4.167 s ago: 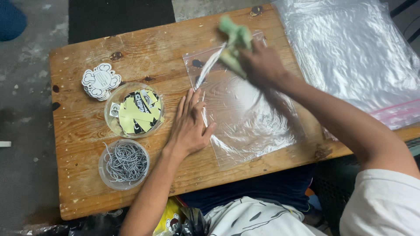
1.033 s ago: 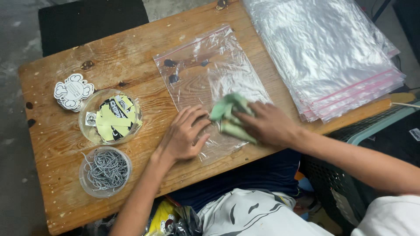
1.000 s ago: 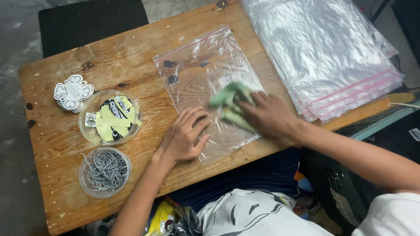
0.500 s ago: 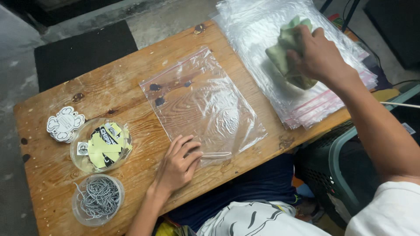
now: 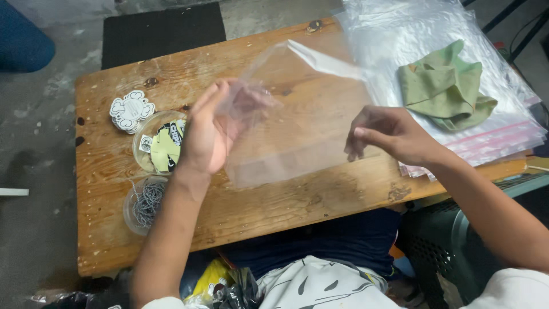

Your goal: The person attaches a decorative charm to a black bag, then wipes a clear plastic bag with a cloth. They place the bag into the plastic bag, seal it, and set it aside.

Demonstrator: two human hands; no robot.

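My left hand holds a clear zip bag lifted off the wooden table, with its fingers around the bag's left edge. My right hand hovers at the bag's right edge with fingers curled and apart, holding nothing that I can see. A crumpled green cloth lies on the stack of clear zip bags at the table's right end, away from both hands.
At the table's left stand a clear tub of yellow and black stickers, a clear tub of ball chains and a pile of white cut-out stickers. A dark mat lies beyond the table. A green crate sits at lower right.
My right hand has left the green cloth on the bag stack and come back to the single bag. My left hand has lifted that bag off the table.
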